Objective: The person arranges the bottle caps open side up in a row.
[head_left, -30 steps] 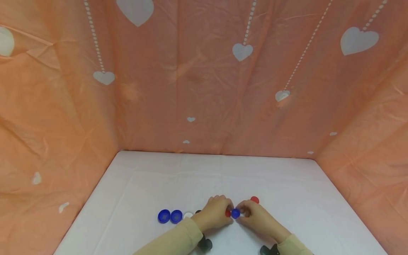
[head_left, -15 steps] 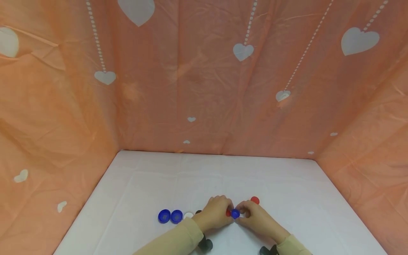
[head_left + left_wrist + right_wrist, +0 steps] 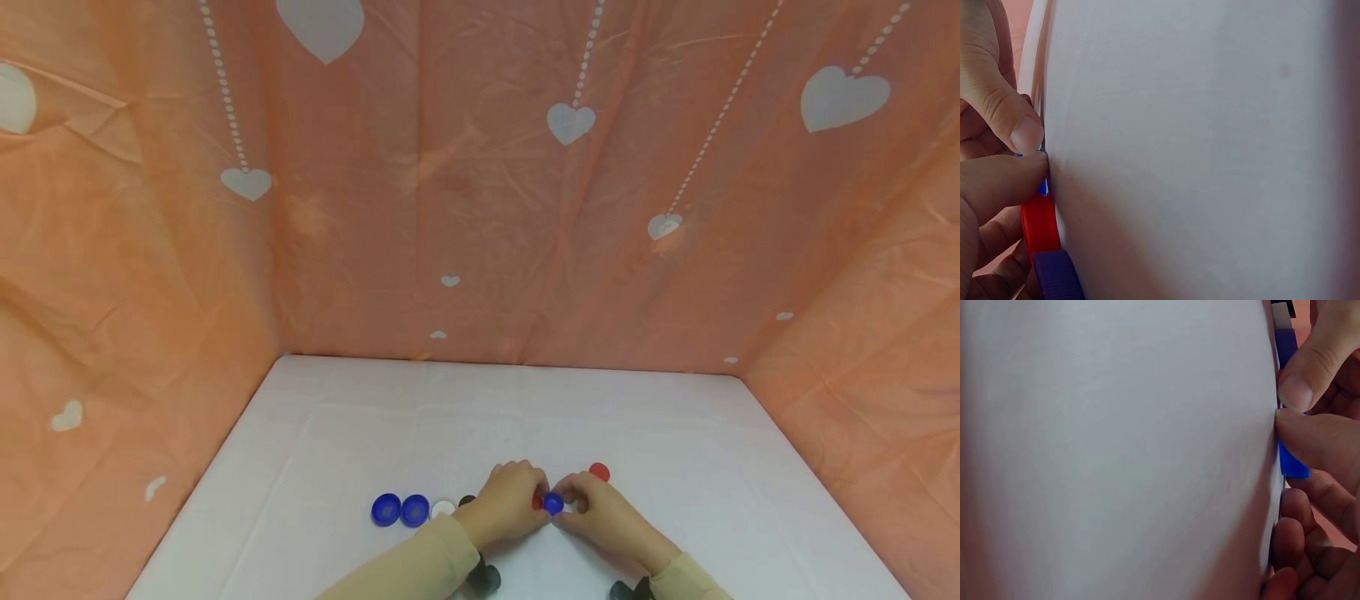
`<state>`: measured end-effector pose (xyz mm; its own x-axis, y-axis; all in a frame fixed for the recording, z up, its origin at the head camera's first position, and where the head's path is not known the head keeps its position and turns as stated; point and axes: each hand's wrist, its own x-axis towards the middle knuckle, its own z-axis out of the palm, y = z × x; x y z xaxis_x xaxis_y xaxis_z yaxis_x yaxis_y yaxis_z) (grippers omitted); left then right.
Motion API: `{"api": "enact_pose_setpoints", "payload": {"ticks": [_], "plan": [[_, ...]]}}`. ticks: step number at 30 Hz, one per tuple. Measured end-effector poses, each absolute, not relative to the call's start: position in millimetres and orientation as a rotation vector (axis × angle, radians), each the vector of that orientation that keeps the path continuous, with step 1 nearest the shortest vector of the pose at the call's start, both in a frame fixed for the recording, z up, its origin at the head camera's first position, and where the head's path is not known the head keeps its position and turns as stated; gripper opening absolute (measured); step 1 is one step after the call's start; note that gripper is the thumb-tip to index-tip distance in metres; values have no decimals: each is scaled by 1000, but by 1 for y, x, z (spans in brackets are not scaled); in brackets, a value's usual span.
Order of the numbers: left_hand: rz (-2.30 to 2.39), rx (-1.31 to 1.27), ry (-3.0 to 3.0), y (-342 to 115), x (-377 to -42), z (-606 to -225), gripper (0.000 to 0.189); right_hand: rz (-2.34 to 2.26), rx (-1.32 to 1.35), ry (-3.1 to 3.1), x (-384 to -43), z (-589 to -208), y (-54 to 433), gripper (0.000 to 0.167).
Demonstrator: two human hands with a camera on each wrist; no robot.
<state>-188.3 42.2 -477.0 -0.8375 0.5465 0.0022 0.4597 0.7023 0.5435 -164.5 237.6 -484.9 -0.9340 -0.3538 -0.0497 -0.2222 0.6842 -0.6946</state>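
Observation:
My right hand pinches a blue bottle cap between thumb and index finger, down at the tabletop. Just left of it is a red bottle cap, with my left hand curled round it. The fingertips of both hands nearly meet at these caps. In the left wrist view, the red cap stands between blue and a ribbed dark blue cap. The right wrist view shows the blue cap behind my right thumb. My left hand hides part of the row.
Left of my hands lie two blue caps, a white cap and a partly covered black cap, in line. Another red cap lies beyond my right hand. Orange cloth with hearts encloses the white table.
The blue cap at my right hand has shifted very slightly left, toward the red cap. Otherwise both hands and the other caps stay nearly where they were.

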Motion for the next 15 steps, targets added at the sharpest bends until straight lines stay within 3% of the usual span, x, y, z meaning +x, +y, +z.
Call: {"api": "enact_pose_setpoints", "payload": {"ticks": [15], "plan": [[807,873,2757,45,-192,-469,34,-1119,-338,2761,-163,-465,255,35]]}}
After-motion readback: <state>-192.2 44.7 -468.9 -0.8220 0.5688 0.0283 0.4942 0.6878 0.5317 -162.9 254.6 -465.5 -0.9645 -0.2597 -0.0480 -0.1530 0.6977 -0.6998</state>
